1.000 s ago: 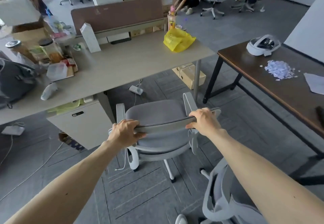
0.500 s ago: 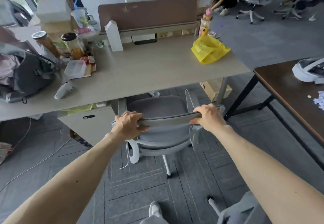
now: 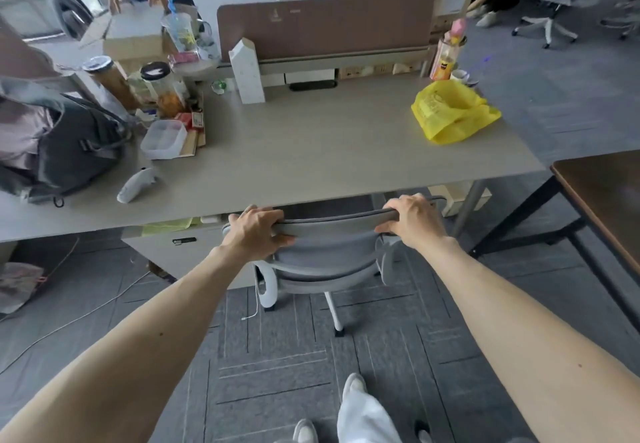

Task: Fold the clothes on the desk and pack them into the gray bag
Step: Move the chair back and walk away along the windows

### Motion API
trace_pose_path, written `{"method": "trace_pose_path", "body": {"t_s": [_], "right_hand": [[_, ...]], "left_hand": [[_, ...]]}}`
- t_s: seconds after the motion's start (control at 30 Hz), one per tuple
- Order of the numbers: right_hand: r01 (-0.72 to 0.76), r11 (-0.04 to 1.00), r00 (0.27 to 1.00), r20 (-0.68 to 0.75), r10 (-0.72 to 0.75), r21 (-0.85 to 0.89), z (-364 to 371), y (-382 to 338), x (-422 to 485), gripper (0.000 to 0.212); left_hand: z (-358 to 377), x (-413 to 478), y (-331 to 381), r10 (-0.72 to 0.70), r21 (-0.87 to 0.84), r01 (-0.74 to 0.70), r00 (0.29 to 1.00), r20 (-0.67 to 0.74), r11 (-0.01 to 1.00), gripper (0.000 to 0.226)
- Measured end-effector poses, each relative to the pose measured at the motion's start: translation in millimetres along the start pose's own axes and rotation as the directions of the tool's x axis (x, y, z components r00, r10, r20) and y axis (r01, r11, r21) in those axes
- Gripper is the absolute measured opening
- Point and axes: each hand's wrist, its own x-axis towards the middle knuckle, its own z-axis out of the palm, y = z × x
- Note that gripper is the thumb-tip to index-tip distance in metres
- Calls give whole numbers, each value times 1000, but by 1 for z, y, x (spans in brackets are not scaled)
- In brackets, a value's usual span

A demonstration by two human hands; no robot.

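Note:
Both my hands grip the top edge of a grey office chair's backrest (image 3: 332, 224): my left hand (image 3: 258, 231) at its left end, my right hand (image 3: 412, 221) at its right end. The chair's seat is tucked under the front edge of the beige desk (image 3: 329, 151). A gray bag (image 3: 74, 144) lies on the desk's left end, with pale pinkish clothing (image 3: 20, 131) showing at its open left side.
On the desk: a yellow plastic bag (image 3: 453, 117) at right, a white controller (image 3: 136, 184), a clear box (image 3: 162, 139), jars and a white carton (image 3: 246, 72). A dark table (image 3: 606, 196) stands to the right. People stand and crouch behind the desk.
I have walked the chair forward and its seat has slid under the desk. The view has swung left, bringing the gray bag more into sight.

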Motion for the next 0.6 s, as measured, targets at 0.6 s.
{"method": "trace_pose_path", "body": {"t_s": [0.6], "right_hand": [[76,997,997,17,-75,-11,-12,16,103,55]], "left_hand": [[-18,78,-6,-86,44,83,995,58,996,36]]}}
